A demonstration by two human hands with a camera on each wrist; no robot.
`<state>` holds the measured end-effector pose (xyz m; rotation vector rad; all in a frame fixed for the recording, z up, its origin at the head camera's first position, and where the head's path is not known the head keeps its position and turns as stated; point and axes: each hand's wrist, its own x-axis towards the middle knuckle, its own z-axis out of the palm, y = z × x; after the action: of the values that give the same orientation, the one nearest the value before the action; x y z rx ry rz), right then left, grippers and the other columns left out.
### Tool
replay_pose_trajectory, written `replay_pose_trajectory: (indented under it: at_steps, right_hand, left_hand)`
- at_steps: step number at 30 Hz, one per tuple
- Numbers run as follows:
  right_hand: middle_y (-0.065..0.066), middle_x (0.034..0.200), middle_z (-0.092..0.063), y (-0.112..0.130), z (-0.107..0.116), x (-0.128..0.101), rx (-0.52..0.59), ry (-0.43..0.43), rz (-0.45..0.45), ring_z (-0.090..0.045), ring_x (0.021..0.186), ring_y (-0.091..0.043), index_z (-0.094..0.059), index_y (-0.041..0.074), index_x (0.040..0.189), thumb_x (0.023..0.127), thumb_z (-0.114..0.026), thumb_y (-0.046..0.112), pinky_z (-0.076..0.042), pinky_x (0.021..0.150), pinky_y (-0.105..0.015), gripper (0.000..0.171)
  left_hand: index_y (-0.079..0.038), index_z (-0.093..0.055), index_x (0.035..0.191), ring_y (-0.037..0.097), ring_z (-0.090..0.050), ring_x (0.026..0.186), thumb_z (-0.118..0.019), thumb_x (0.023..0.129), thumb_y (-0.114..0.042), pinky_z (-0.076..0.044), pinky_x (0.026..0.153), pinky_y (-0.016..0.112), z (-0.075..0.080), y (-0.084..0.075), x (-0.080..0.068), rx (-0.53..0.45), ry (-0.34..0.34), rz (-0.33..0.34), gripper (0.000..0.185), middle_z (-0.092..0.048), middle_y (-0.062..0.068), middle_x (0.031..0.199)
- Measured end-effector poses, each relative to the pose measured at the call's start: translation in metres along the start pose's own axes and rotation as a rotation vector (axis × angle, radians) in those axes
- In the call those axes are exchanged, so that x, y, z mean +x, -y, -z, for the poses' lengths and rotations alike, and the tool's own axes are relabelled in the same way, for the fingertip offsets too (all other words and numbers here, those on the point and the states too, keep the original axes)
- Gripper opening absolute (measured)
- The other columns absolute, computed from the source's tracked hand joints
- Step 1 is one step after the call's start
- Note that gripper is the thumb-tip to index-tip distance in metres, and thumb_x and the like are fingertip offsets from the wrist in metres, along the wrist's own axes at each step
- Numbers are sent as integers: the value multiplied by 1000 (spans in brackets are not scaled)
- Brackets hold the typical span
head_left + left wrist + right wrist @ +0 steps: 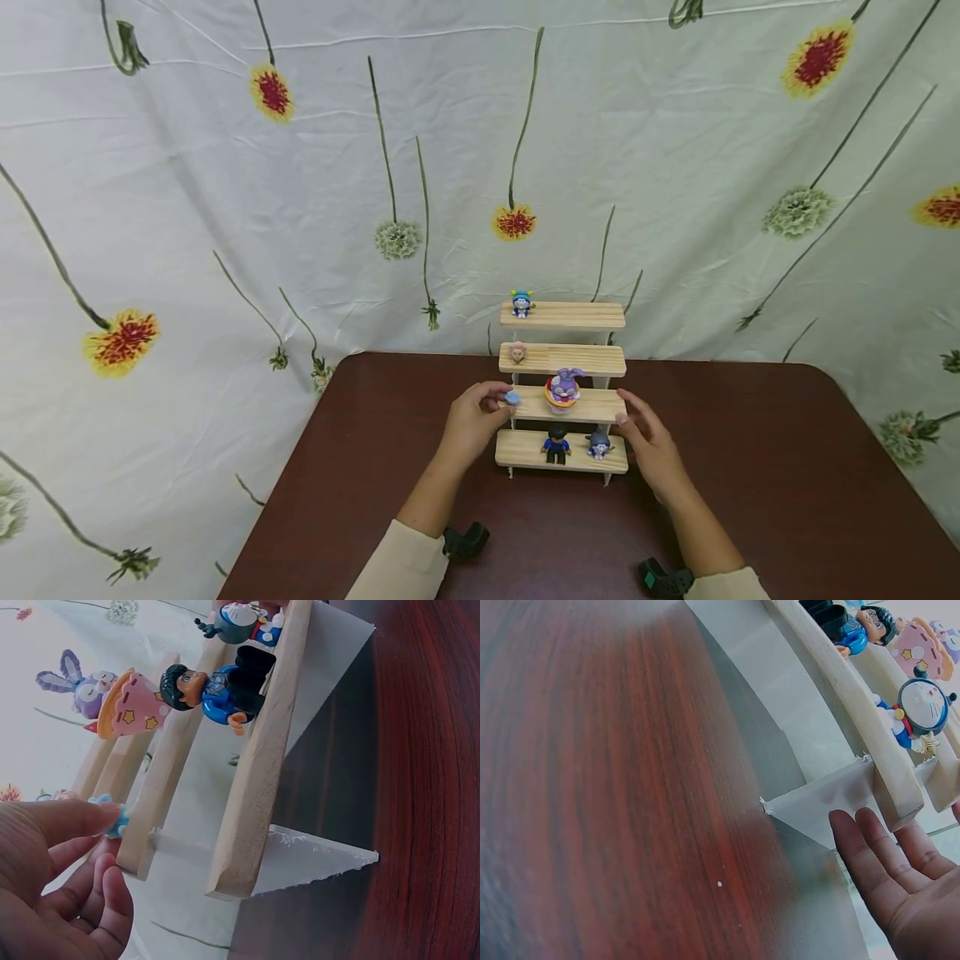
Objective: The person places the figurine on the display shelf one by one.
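Observation:
My left hand (468,423) pinches a small light-blue toy figure (118,825) between thumb and fingers, at the left end of the second-lowest tier of a wooden display stand (573,314). On that tier sits a purple rabbit figure (564,388) in a pink, star-patterned cup. My right hand (657,450) is held by the right end of the same tier, fingers fairly straight and nothing in them. The lowest tier bears a black-haired figure (556,444) in blue and black and a grey-blue cat-like figure (599,443).
A small pinkish figure (517,352) stands at the left of the second tier from the top, and a blue figure with yellow bits (521,303) on the top tier. The stand's pale side supports (315,859) rest on a dark red-brown table (540,533). Behind hangs a flower-print cloth (450,108).

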<state>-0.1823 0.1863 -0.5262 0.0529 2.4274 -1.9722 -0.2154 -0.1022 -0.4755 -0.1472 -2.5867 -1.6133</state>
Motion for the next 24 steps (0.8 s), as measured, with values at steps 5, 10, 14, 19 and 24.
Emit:
replay_pose_trajectory:
  at_steps: [5,10,14,19,24]
  right_hand:
    - [-23,133,-59,1,0,1,-5,-1,6,-64,120,-37,-40,31,154,105,-53,43,-60,78,-39,53]
    - [-23,131,-60,0,1,2,-21,-13,11,-63,120,-40,-41,29,154,105,-53,42,-60,80,-39,52]
    - [-23,129,-61,0,2,3,-40,-12,29,-64,119,-40,-41,26,154,105,-53,41,-59,80,-37,53]
    - [-23,128,-62,1,4,4,-54,-18,51,-64,117,-39,-42,22,153,105,-54,40,-58,80,-34,53]
    - [-20,137,-56,4,7,4,-79,-37,84,-63,113,-19,-47,17,151,106,-54,36,-57,83,-30,50]
  left_hand:
    - [-14,-74,114,13,-57,86,-80,86,-10,-49,74,23,2,-1,-1,-13,5,16,29,-68,4,102]
    - [-15,-73,114,13,-59,87,-80,87,-16,-50,75,24,3,-1,-2,-20,3,14,28,-68,3,103]
    - [-16,-73,113,13,-59,87,-80,88,-24,-51,75,24,5,-1,-3,-17,-15,2,27,-68,3,103]
    - [-13,-73,113,13,-60,88,-78,90,-33,-50,75,24,7,-1,-5,-24,-48,-13,30,-67,2,103]
    - [-15,-74,111,15,-63,92,-72,94,-38,-51,77,28,10,-3,-6,-66,-84,-4,28,-67,2,106]
